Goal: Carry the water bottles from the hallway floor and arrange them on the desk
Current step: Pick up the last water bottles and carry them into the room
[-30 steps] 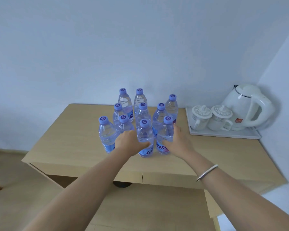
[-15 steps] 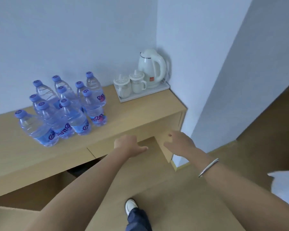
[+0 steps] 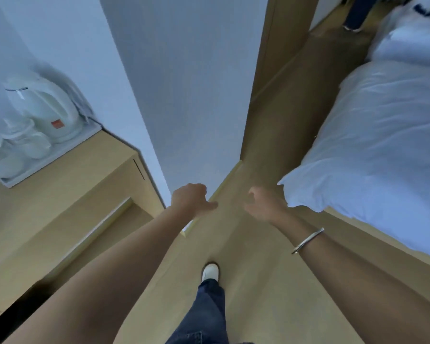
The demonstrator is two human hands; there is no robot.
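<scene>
At the far left a white kettle [image 3: 41, 112] and two blurry cups [image 3: 23, 142] sit on a white tray [image 3: 8, 181]. The tray is on the desk [image 3: 67, 184], in the corner by the wall. No bottles can be seen, so I cannot tell where they are. In the middle the left hand [image 3: 193, 201] is out in the air, fingers loosely curled, with nothing in it. Below, a white shoe [image 3: 210, 271] steps on the floor [image 3: 258, 294]. The right hand [image 3: 263, 204] is loose and empty too, with a bracelet [image 3: 307, 240] on its wrist. A white bed [image 3: 377, 135] is on the right.
</scene>
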